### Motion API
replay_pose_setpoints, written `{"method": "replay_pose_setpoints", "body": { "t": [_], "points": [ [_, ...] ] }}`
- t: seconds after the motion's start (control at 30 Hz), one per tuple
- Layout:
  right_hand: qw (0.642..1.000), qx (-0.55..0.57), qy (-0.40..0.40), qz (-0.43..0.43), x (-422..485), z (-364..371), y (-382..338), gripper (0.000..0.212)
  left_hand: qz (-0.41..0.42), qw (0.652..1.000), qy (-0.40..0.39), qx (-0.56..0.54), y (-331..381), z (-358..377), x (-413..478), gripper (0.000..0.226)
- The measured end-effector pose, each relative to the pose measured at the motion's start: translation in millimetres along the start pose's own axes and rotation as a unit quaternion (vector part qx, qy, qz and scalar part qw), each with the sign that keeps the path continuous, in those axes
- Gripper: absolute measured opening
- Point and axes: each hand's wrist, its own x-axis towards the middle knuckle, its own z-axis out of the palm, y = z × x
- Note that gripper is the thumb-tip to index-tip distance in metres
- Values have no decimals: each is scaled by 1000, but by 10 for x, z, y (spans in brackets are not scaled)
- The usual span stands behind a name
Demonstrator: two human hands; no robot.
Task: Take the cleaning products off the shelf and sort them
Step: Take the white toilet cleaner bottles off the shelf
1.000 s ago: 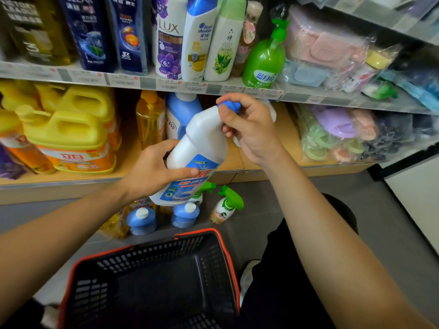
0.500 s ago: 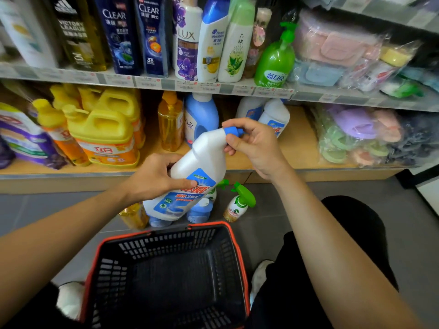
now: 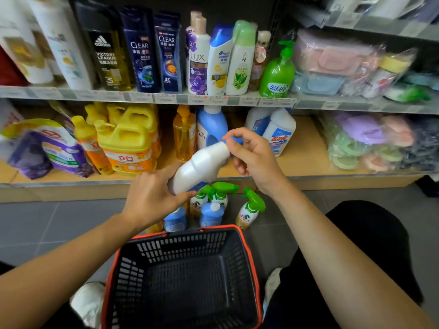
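A white cleaner bottle [image 3: 202,166] with a blue cap lies tilted in front of the lower shelf, its plain back facing me. My left hand [image 3: 152,195] grips its base from below. My right hand [image 3: 254,155] pinches the blue cap at its top end. Two more white bottles [image 3: 279,130] of the same kind stand on the lower shelf behind. On the floor stand green-trigger spray bottles [image 3: 249,210] and blue bottles [image 3: 210,214]. A black basket with an orange rim [image 3: 247,252] sits on the floor below my hands and holds nothing.
Yellow detergent jugs [image 3: 126,143], an orange pump bottle [image 3: 184,132], a blue detergent bottle [image 3: 211,127] and a purple refill bag [image 3: 54,150] fill the lower shelf. Shampoo bottles [image 3: 166,51] and a green pump bottle [image 3: 278,70] line the upper shelf. Bagged goods [image 3: 370,141] lie at right.
The bottle has turned in my hands so its printed label now faces away. The view has pulled back and down, showing more of the shelves and the basket.
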Motion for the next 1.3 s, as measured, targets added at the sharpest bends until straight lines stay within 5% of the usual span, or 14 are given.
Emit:
{"method": "replay_pose_setpoints", "body": {
  "t": [0.23,0.33,0.47,0.57,0.97,1.3],
  "points": [
    [996,-61,59,-24,-57,221,-58,39,9,1000,-3,10,35,-36,-79,64],
    [988,-123,51,-82,-108,253,-132,42,-28,992,-53,-111,40,-80,-46,63],
    [968,-191,24,-163,-164,291,-252,16,-79,913,-162,-366,24,-111,7,48],
    [964,-201,18,-175,-177,280,-261,13,-98,875,-202,-428,24,-115,5,43],
    [999,-15,-29,-8,-67,109,-229,7,-115,909,-170,-362,129,-135,-3,49],
    [984,18,-168,-59,-58,-121,-281,33,-115,902,-186,-373,142,-164,-36,44]
  ]
}}
